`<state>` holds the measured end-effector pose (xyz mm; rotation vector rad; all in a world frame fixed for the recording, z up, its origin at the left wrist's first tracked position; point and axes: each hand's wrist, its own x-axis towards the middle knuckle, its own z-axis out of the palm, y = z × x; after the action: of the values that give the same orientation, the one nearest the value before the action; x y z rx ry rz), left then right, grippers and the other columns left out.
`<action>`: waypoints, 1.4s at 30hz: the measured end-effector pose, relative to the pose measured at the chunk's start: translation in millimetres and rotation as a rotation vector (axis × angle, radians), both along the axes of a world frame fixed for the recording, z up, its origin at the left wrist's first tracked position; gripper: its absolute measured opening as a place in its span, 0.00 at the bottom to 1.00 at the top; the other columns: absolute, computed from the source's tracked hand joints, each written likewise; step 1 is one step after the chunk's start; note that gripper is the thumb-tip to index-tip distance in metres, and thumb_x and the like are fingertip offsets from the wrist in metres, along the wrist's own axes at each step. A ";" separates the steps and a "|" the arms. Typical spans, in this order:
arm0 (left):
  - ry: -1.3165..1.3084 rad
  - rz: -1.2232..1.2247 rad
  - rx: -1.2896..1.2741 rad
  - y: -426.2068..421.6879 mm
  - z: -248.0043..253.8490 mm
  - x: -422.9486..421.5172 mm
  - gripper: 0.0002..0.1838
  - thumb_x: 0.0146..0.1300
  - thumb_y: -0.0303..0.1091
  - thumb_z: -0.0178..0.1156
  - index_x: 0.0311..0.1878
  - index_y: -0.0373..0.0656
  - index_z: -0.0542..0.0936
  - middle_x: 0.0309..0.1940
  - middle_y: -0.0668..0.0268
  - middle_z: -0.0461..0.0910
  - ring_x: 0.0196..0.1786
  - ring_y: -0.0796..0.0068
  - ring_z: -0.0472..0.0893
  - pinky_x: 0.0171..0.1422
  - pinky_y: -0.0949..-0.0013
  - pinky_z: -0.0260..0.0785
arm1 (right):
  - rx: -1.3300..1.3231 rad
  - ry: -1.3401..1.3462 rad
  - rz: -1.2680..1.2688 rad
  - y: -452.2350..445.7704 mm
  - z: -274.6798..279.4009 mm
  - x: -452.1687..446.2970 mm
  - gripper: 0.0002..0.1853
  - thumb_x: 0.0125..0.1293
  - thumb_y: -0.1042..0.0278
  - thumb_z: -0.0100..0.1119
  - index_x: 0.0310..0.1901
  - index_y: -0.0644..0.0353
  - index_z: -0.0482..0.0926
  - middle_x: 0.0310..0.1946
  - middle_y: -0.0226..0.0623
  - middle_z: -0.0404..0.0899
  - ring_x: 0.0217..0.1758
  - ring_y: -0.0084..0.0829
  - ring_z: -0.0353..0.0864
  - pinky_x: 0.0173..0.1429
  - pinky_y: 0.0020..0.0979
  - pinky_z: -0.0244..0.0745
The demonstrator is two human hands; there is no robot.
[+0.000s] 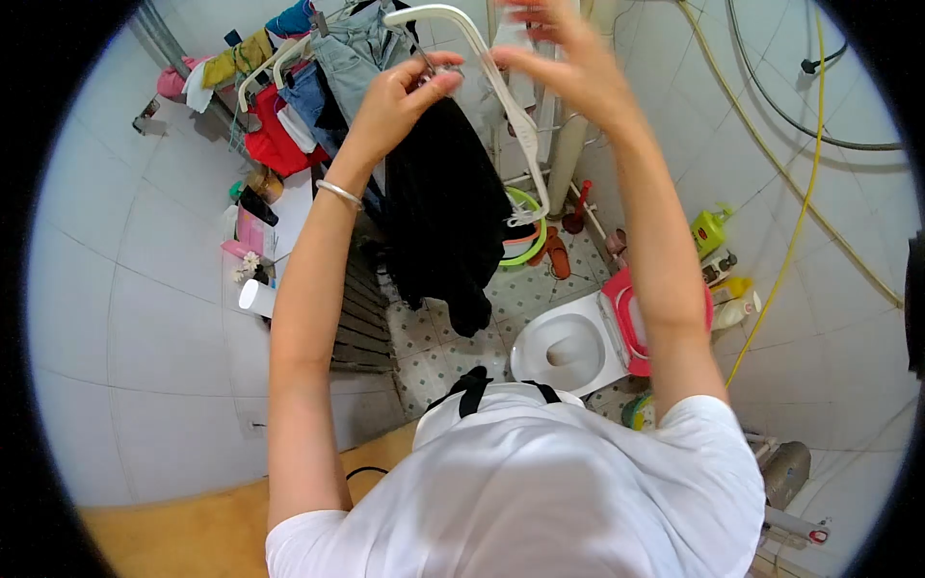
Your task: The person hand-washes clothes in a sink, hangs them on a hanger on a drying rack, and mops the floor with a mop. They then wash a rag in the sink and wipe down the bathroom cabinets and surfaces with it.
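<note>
My left hand [409,91] is raised at the top middle, its fingers pinched around a small shiny metal piece [424,60]. Whether that piece belongs to a hanger or a clip is hard to make out. Right below this hand hangs a long black garment [443,202], reaching down toward the floor. A white plastic hanger [520,125] slants between my two hands, beside the garment. My right hand [568,58] is up on the hanger's other side, thumb close to it, fingers spread and slightly blurred; contact with the hanger cannot be judged.
Clothes on hangers, including grey jeans [352,53] and a red garment [275,135], hang at upper left. Below are a toilet [568,347], a green-rimmed basin [533,252] and orange slippers [557,255]. Bottles [708,231] line the right wall, near a yellow hose [795,236].
</note>
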<state>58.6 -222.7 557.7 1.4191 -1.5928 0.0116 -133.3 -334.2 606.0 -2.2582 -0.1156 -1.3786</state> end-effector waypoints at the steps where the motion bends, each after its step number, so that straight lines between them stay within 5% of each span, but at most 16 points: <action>1: 0.040 0.011 0.019 1.0 3.9 1.6 0.15 0.64 0.41 0.56 0.47 0.43 0.79 0.30 0.73 0.75 0.35 0.85 0.71 0.42 0.80 0.63 | 0.121 -0.142 0.056 -22.1 -10.5 -10.6 0.22 0.54 0.66 0.62 0.50 0.60 0.71 0.42 0.36 0.75 0.43 0.28 0.75 0.48 0.32 0.72; 2: 0.041 0.015 0.009 2.2 4.3 4.5 0.15 0.64 0.41 0.56 0.47 0.43 0.79 0.30 0.73 0.75 0.35 0.85 0.71 0.42 0.80 0.63 | 0.238 -0.290 0.116 -48.3 -29.1 -21.0 0.26 0.51 0.57 0.67 0.50 0.58 0.72 0.43 0.33 0.76 0.45 0.31 0.76 0.50 0.33 0.71; 6: 0.294 0.011 -0.122 -4.6 1.4 26.5 0.16 0.66 0.42 0.52 0.48 0.42 0.79 0.41 0.75 0.76 0.44 0.87 0.68 0.52 0.81 0.58 | 0.759 0.151 0.080 -81.5 -136.5 -42.3 0.26 0.55 0.59 0.64 0.55 0.55 0.69 0.50 0.33 0.72 0.52 0.27 0.72 0.60 0.32 0.65; 8: 0.650 0.051 -0.104 -11.3 -4.3 33.8 0.16 0.67 0.42 0.51 0.50 0.43 0.79 0.43 0.73 0.77 0.46 0.85 0.69 0.56 0.77 0.58 | 0.784 0.456 0.310 -56.8 -158.0 -47.8 0.24 0.58 0.59 0.61 0.55 0.56 0.69 0.50 0.32 0.73 0.52 0.24 0.71 0.57 0.27 0.66; 10: 0.682 0.045 -0.143 -19.0 -10.2 37.7 0.16 0.66 0.42 0.53 0.48 0.43 0.80 0.37 0.76 0.75 0.41 0.86 0.69 0.48 0.81 0.59 | 0.938 0.305 0.323 -52.2 -167.0 -36.7 0.14 0.64 0.61 0.55 0.45 0.62 0.76 0.40 0.32 0.79 0.43 0.21 0.74 0.49 0.26 0.69; 13: 0.878 -0.106 -0.067 -21.4 -18.0 47.1 0.18 0.67 0.44 0.50 0.52 0.44 0.77 0.43 0.71 0.77 0.49 0.81 0.71 0.57 0.75 0.59 | 1.028 0.115 0.400 -60.4 -144.2 -33.0 0.15 0.66 0.56 0.52 0.35 0.61 0.76 0.32 0.33 0.79 0.35 0.22 0.76 0.44 0.24 0.72; 16: 0.764 -0.254 -0.045 -5.0 -11.0 52.5 0.20 0.68 0.46 0.48 0.55 0.44 0.74 0.45 0.67 0.77 0.51 0.78 0.72 0.57 0.75 0.59 | 0.971 0.078 0.336 -88.5 -123.9 -29.8 0.15 0.67 0.56 0.52 0.35 0.62 0.76 0.32 0.33 0.79 0.32 0.23 0.78 0.40 0.25 0.74; 18: 0.840 -0.337 -0.130 4.6 -9.8 72.7 0.31 0.65 0.58 0.45 0.60 0.42 0.70 0.51 0.58 0.76 0.53 0.69 0.73 0.62 0.70 0.59 | 0.910 0.084 0.342 -102.9 -105.0 -22.3 0.15 0.67 0.56 0.52 0.35 0.62 0.76 0.32 0.33 0.79 0.31 0.23 0.78 0.39 0.25 0.74; 20: 1.101 -0.703 -0.167 29.9 15.4 71.4 0.35 0.62 0.64 0.43 0.58 0.42 0.71 0.51 0.56 0.76 0.55 0.68 0.72 0.60 0.63 0.60 | 0.837 0.162 0.384 -115.5 -87.2 -12.2 0.15 0.67 0.57 0.52 0.35 0.62 0.76 0.32 0.33 0.79 0.31 0.22 0.78 0.39 0.24 0.74; 21: 1.134 -0.828 -0.109 30.6 4.3 93.8 0.47 0.55 0.74 0.39 0.61 0.39 0.68 0.51 0.53 0.76 0.58 0.62 0.70 0.63 0.61 0.59 | 0.826 0.168 0.417 -119.7 -79.0 -4.2 0.15 0.66 0.56 0.52 0.35 0.62 0.76 0.32 0.34 0.79 0.30 0.21 0.77 0.38 0.24 0.73; 26: 1.023 -1.053 -0.166 69.7 30.7 66.3 0.64 0.42 0.86 0.27 0.63 0.32 0.63 0.50 0.47 0.75 0.57 0.55 0.72 0.65 0.60 0.58 | 0.755 0.216 0.467 -149.6 -44.1 26.0 0.16 0.64 0.54 0.54 0.34 0.61 0.77 0.29 0.32 0.78 0.28 0.18 0.73 0.35 0.21 0.69; 29: 0.659 -0.788 0.153 78.0 42.7 60.2 0.63 0.45 0.85 0.25 0.63 0.30 0.62 0.49 0.45 0.75 0.56 0.59 0.74 0.64 0.64 0.59 | 0.610 0.347 0.462 -155.7 -22.8 47.7 0.14 0.63 0.57 0.57 0.34 0.62 0.79 0.24 0.28 0.75 0.27 0.19 0.70 0.35 0.20 0.63; 32: 0.701 -0.558 0.387 59.3 38.8 51.2 0.43 0.60 0.59 0.51 0.64 0.29 0.58 0.44 0.52 0.78 0.47 0.68 0.77 0.53 0.71 0.68 | 0.514 0.420 0.506 -148.9 -9.2 73.8 0.13 0.61 0.59 0.58 0.35 0.62 0.79 0.26 0.29 0.75 0.30 0.19 0.71 0.37 0.21 0.64; 35: 0.986 -0.736 0.308 40.8 22.2 45.1 0.34 0.57 0.31 0.60 0.64 0.30 0.58 0.34 0.68 0.75 0.33 0.84 0.73 0.37 0.84 0.69 | 0.487 0.268 0.229 -139.8 -11.6 104.1 0.14 0.62 0.59 0.58 0.40 0.61 0.78 0.32 0.28 0.76 0.31 0.18 0.69 0.41 0.22 0.63; 38: 0.917 -0.514 0.180 10.4 1.9 32.5 0.30 0.60 0.32 0.57 0.64 0.33 0.60 0.37 0.67 0.76 0.35 0.84 0.74 0.36 0.86 0.67 | 0.512 -0.116 -0.296 -114.2 -35.1 108.6 0.14 0.64 0.56 0.54 0.40 0.59 0.75 0.28 0.25 0.72 0.30 0.16 0.68 0.32 0.21 0.62; 42: 1.002 -0.385 0.024 -29.8 -13.1 3.7 0.31 0.62 0.37 0.54 0.64 0.35 0.58 0.49 0.64 0.75 0.50 0.77 0.69 0.54 0.73 0.62 | 1.029 0.352 0.168 4.5 -53.8 58.7 0.15 0.67 0.54 0.49 0.33 0.56 0.74 0.19 0.22 0.66 0.21 0.16 0.62 0.25 0.17 0.55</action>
<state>62.2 -252.4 544.7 0.8584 -0.9681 -0.8171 -74.6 -329.7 552.2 -1.5085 0.4198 -0.6636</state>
